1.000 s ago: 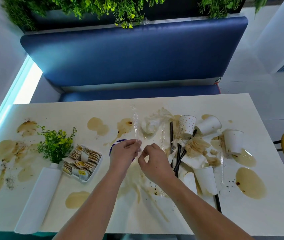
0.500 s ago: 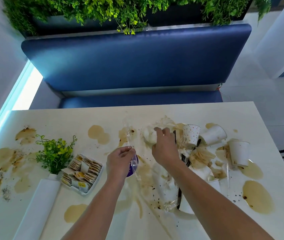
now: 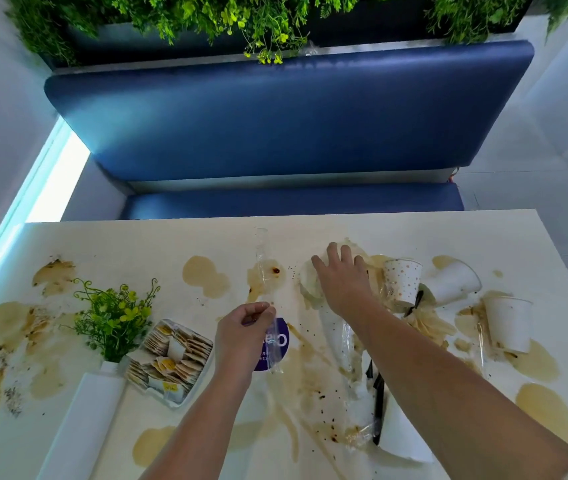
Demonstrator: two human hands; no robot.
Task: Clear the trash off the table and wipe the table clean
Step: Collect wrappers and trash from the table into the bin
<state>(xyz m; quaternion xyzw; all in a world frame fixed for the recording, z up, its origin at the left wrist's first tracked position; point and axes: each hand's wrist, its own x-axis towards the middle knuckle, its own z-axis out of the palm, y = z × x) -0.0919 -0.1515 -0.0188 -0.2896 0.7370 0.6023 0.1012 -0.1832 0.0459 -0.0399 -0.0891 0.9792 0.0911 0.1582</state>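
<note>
My left hand (image 3: 242,332) pinches a clear plastic wrapper (image 3: 264,271) that stretches up and away over the stained white table (image 3: 137,244). Farther back, my right hand (image 3: 343,278) lies with spread fingers on a crumpled white napkin (image 3: 308,284). Right of it is a trash heap: a dotted paper cup (image 3: 402,284), a tipped white cup (image 3: 455,282), another white cup (image 3: 511,327), brown soggy paper (image 3: 429,323) and black straws (image 3: 377,393). Brown spills (image 3: 204,275) cover the tabletop.
A white vase with green and yellow flowers (image 3: 113,317) lies at the left beside a tray of sachets (image 3: 171,358). A purple round sticker (image 3: 275,344) sits under the wrapper. A blue bench (image 3: 289,116) stands behind the table.
My right hand left the wrapper and reached up and right onto the napkin. My left hand kept its pinch on the wrapper. The camera tilted so the table sits lower in view.
</note>
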